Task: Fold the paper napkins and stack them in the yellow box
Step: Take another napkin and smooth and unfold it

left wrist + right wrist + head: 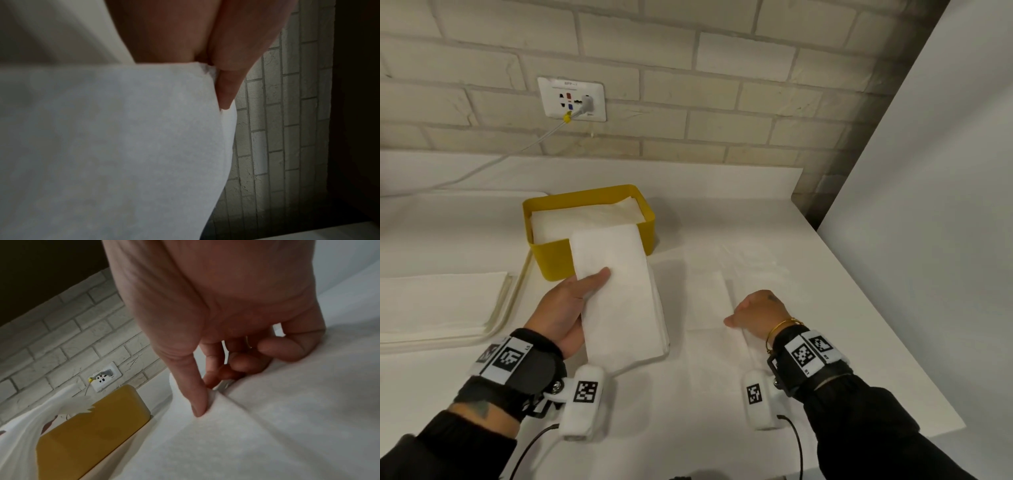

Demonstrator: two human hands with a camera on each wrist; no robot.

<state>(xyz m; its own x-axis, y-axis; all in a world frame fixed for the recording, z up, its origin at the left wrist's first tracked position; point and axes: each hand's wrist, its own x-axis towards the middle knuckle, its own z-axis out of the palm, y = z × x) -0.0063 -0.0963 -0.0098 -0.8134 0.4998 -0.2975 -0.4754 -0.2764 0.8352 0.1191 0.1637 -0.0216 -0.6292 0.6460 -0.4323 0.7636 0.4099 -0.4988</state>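
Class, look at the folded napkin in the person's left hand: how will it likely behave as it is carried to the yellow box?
The folded napkin probably droops: the left hand grips only one edge. It looks thin, so likely very light. A careless drop into the yellow box may unfold it.

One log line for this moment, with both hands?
left hand: holds folded napkin near yellow box | right hand: pinches flat napkin | box: partly filled

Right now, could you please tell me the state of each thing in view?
Left hand: holds the folded napkin, lifted.
Right hand: pinches a flat napkin on the table.
Yellow box: open, napkins inside.
Wall socket: plug inserted.
Napkin stack: unfolded, at left.
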